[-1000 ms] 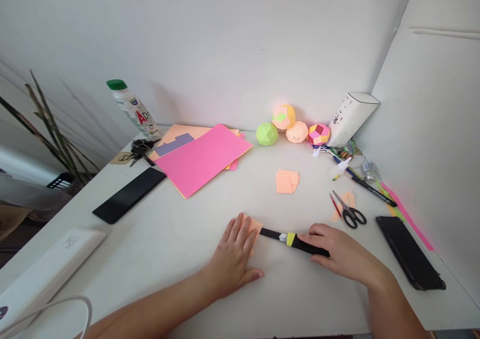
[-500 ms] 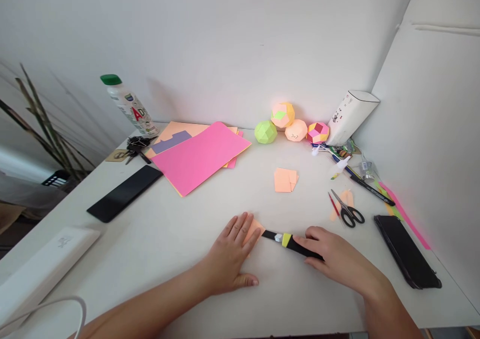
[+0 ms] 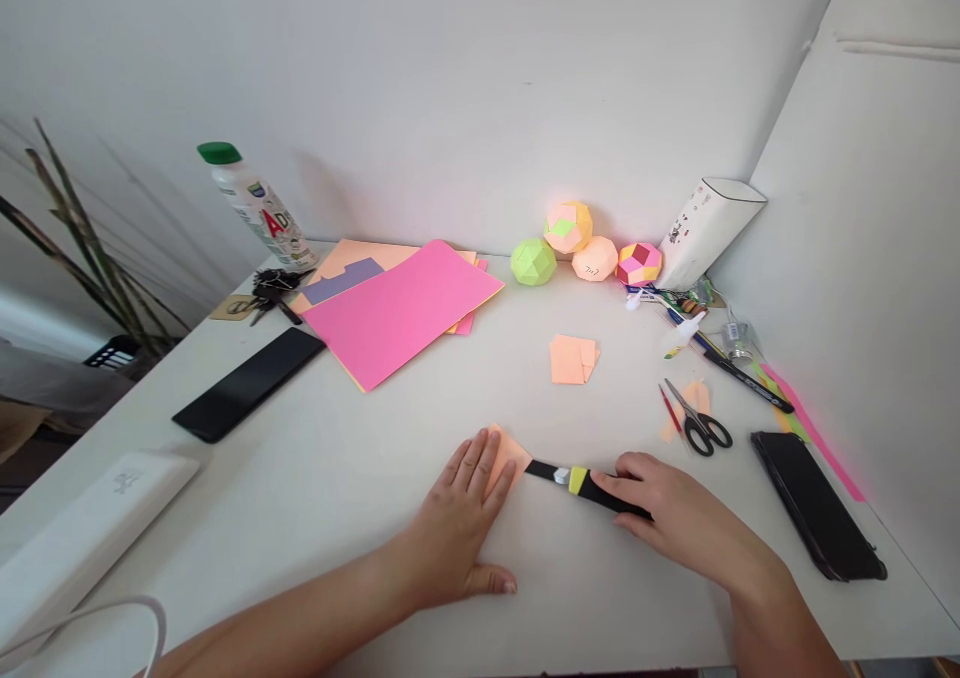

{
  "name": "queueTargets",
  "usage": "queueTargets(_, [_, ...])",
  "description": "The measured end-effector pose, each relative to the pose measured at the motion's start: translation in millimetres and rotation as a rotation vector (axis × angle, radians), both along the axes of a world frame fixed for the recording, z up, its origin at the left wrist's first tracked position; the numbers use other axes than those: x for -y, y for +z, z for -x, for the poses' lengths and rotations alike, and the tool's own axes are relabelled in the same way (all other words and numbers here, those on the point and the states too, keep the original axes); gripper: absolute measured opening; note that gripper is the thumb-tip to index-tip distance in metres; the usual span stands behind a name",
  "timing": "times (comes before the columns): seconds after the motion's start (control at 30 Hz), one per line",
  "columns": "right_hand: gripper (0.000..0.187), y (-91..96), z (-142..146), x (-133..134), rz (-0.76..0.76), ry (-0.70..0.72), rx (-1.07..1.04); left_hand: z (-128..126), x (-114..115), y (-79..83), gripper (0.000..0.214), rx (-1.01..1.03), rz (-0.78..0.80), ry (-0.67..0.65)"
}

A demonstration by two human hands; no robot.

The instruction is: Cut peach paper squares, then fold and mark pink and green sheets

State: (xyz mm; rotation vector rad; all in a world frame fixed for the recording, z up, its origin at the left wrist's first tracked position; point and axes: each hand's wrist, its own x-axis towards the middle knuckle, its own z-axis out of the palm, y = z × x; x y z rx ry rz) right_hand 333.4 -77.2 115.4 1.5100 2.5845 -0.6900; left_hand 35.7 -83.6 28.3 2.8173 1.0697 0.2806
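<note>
My left hand (image 3: 466, 518) lies flat, fingers stretched out, over a small peach paper piece (image 3: 513, 447) on the white table (image 3: 360, 498). Part of that paper is hidden under the fingers. My right hand (image 3: 660, 498) is wrapped round the black and yellow handle of a utility knife (image 3: 592, 486). The knife's dark blade points left, its tip at the paper's right corner. Beyond my hands lies a small stack of peach paper pieces (image 3: 570, 360).
Pink sheets (image 3: 405, 308) and a dark phone (image 3: 247, 383) lie at the left, near a bottle (image 3: 262, 208). Several paper balls (image 3: 533, 261) stand by the wall. Scissors (image 3: 699, 423), pens and a black case (image 3: 817, 506) are at the right. A white box-like device (image 3: 97, 538) lies front left.
My left fingers have shifted slightly left, so more of the peach paper shows. The knife stays at the paper's corner. The whole view has moved slightly.
</note>
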Motion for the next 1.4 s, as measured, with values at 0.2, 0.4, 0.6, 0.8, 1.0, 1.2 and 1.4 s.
queueTargets(0.2, [0.047,1.6,0.6,-4.2,0.013,-0.008,0.005,0.5,-0.2,1.3,0.118,-0.001,0.042,-0.001])
queueTargets(0.4, [0.044,1.8,-3.8,-6.0,0.006,-0.015,0.015,0.8,0.2,0.3,0.12,0.004,0.029,0.003])
queueTargets(0.6, [0.044,-1.4,-2.7,-9.5,-0.014,-0.011,-0.014,0.8,-0.3,-1.4,0.119,0.009,0.031,0.006])
queueTargets(0.8, [0.044,-2.7,-4.4,-11.7,-0.023,-0.019,-0.019,1.1,-0.3,-1.8,0.117,0.004,0.02,-0.002])
queueTargets(1.0, [0.042,-5.3,1.2,-14.7,-0.097,0.002,-0.077,0.8,-0.2,-0.5,0.117,-0.003,0.045,0.008])
queueTargets(1.2, [0.041,-7.5,3.7,-17.2,-0.12,-0.006,-0.085,0.5,0.1,-1.0,0.118,0.012,0.029,0.006])
queueTargets(1.4, [0.042,-10.0,7.5,-18.8,-0.125,-0.009,-0.07,0.4,-0.2,-1.4,0.116,0.005,0.027,-0.001])
